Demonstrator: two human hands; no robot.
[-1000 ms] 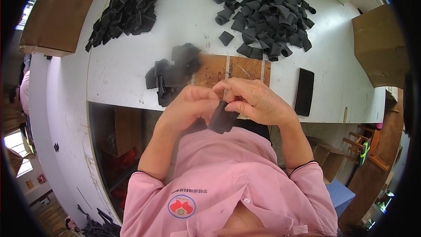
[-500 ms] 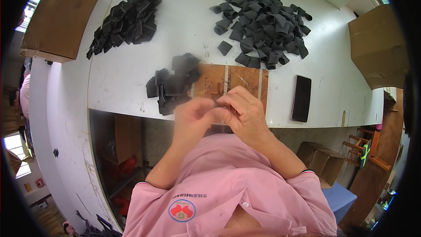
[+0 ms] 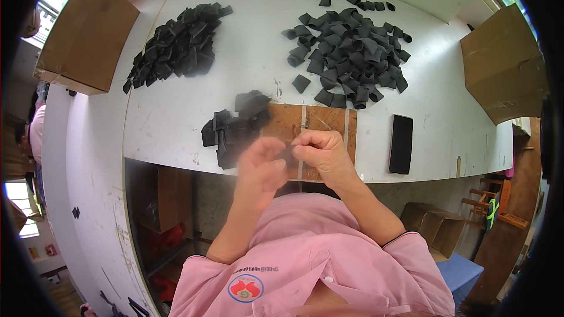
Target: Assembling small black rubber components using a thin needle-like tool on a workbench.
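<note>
Over the front edge of the white table, my right hand (image 3: 324,155) pinches a small dark piece (image 3: 289,154) between thumb and fingertips; the piece is blurred and mostly hidden. Close beside it on the left, my left hand (image 3: 259,167) is smeared by motion, its fingers curled, and what it holds, if anything, is unclear. Beneath the hands lies a brown board (image 3: 329,118) with pale strips across it. A small heap of flat black pieces (image 3: 232,129) rests at the board's left, next to my left hand.
Farther back are a pile of flat black pieces (image 3: 179,47) on the left and a larger pile of rolled black tubes (image 3: 352,53) on the right. A black phone (image 3: 401,144) lies right of the board. Cardboard boxes (image 3: 88,32) flank the table. At far left is another person (image 3: 36,135).
My left hand has drawn slightly away from my right hand, leaving a gap between them. My right fingers have closed into a pinch. The whole view has shifted, so the table appears lower.
</note>
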